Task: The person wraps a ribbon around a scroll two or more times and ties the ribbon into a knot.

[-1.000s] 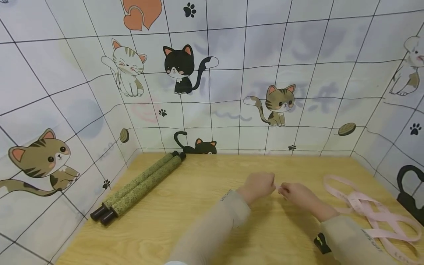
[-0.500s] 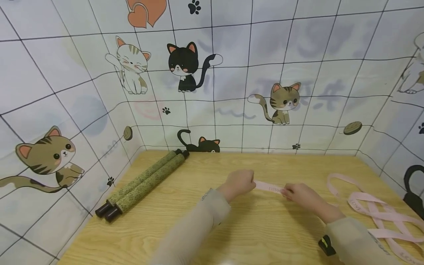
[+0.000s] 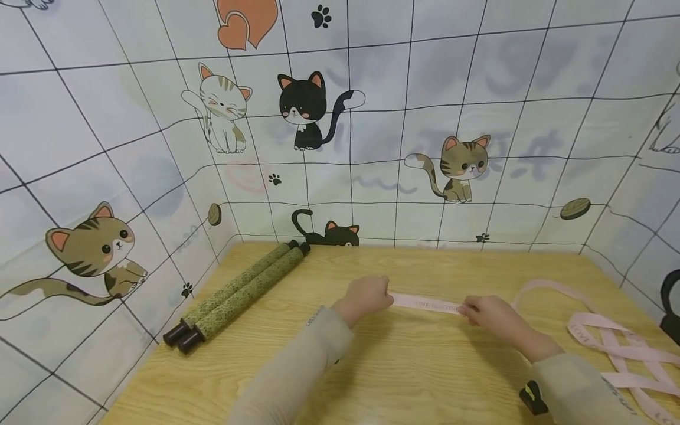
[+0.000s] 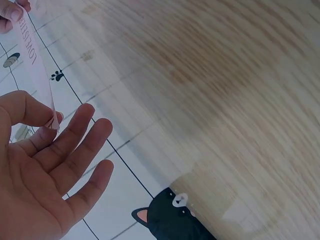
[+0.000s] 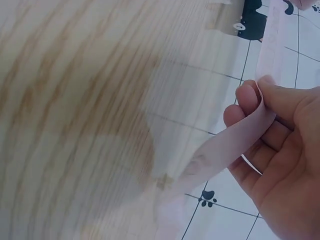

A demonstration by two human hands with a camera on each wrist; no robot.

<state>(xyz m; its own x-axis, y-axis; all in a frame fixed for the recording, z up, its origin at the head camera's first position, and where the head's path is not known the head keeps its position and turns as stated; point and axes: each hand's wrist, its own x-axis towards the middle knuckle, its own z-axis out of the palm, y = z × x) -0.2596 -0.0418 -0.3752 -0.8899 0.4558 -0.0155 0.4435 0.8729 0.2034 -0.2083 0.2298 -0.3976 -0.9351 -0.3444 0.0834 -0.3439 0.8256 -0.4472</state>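
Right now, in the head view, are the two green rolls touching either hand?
No: the two green rolls lie by the left wall, apart from the left hand and the right hand, which pinch the pink ribbon.

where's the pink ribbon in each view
Head: the pink ribbon runs between both hands at centre, the rest piled right.
Left wrist: top left, pinched by the left hand.
Right wrist: right side, pinched by the right hand.
Shared landmark: the wooden table.

2 green rolled mats w/ black end caps (image 3: 240,295) at table's (image 3: 372,378) left-rear corner, cat-print backdrop (image 3: 457,88) behind
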